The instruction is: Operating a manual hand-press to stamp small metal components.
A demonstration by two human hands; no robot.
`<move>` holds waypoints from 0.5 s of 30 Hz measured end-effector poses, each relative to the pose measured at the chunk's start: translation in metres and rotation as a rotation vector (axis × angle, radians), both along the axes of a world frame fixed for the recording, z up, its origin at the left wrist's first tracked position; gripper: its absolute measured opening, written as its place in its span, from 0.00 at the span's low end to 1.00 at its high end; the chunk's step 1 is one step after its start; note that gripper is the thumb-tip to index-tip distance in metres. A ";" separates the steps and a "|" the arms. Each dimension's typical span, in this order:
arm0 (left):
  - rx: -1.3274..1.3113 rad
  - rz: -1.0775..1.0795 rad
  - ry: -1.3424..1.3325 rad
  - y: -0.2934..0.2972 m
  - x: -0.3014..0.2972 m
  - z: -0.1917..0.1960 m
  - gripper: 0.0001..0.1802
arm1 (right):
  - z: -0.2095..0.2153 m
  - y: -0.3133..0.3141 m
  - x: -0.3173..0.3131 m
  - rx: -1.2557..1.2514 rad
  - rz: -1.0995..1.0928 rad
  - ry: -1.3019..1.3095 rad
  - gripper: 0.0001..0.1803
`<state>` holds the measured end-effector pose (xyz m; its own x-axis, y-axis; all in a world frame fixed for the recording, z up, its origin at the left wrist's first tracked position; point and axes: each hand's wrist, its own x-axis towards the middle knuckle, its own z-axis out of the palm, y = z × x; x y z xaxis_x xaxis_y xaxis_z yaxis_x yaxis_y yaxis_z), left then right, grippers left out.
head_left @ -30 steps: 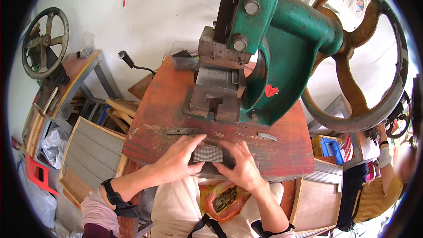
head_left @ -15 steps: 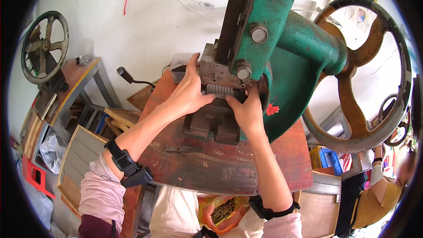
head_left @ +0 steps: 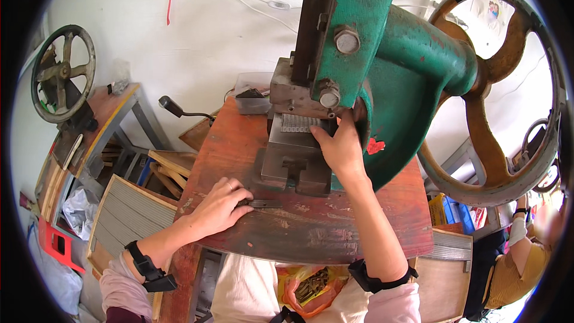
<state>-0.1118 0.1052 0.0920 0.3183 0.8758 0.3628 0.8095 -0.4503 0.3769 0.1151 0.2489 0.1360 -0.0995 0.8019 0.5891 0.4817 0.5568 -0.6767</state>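
Note:
A green hand press stands on a worn reddish table. Below its steel ram lies a ridged grey metal piece on the dark steel die block. My right hand is at the right end of that piece, thumb on its front edge and fingers reaching behind, partly hidden by the hand. Left of the block, down on the table, my left hand has its fingers closed on the left end of a flat dark metal bar.
A large handwheel sits right of the press. Behind the block is a clear plastic box. Trays of grey strips flank the table. A bag of brass-coloured parts lies below its front edge. Another person is at far right.
My left hand has left the ridged piece and moved down and left to the flat metal bar. My right hand has stayed at the piece's right end.

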 end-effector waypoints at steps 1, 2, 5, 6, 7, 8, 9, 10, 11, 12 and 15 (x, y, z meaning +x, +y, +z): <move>0.017 -0.079 0.032 -0.001 -0.002 0.002 0.15 | -0.001 0.001 0.000 -0.017 -0.015 -0.001 0.38; -0.005 -0.129 0.076 0.000 -0.002 0.005 0.13 | -0.002 0.002 0.001 0.007 0.005 0.014 0.37; 0.215 -0.129 -0.055 -0.003 0.005 0.023 0.12 | -0.005 0.005 0.002 -0.002 0.026 0.017 0.38; 0.290 -0.085 -0.076 0.001 0.008 0.031 0.11 | -0.005 0.006 0.002 -0.034 0.038 0.002 0.38; 0.295 -0.089 -0.079 0.010 0.012 0.039 0.11 | -0.004 0.005 0.002 -0.043 0.037 0.004 0.38; 0.335 -0.058 -0.107 0.022 0.015 0.047 0.11 | -0.002 0.003 0.001 -0.076 0.015 -0.012 0.38; 0.383 -0.018 -0.145 0.033 0.019 0.054 0.12 | 0.001 -0.001 0.000 -0.076 0.003 -0.018 0.38; 0.383 -0.019 -0.140 0.045 0.022 0.058 0.12 | 0.004 -0.006 0.000 -0.101 0.000 -0.035 0.38; 0.350 0.012 -0.142 0.058 0.026 0.062 0.13 | 0.008 -0.013 0.000 -0.074 -0.014 -0.030 0.37; 0.316 0.049 -0.141 0.068 0.029 0.063 0.14 | 0.014 -0.022 0.001 -0.128 -0.020 -0.020 0.37; 0.183 0.139 -0.340 0.089 0.037 0.062 0.15 | 0.032 -0.064 0.022 -0.212 0.099 -0.066 0.34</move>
<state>-0.0753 0.1937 0.1539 0.0364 0.8134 0.5805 0.7109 -0.4294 0.5571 0.1366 0.1850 0.1682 -0.2161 0.8915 0.3982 0.4788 0.4521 -0.7525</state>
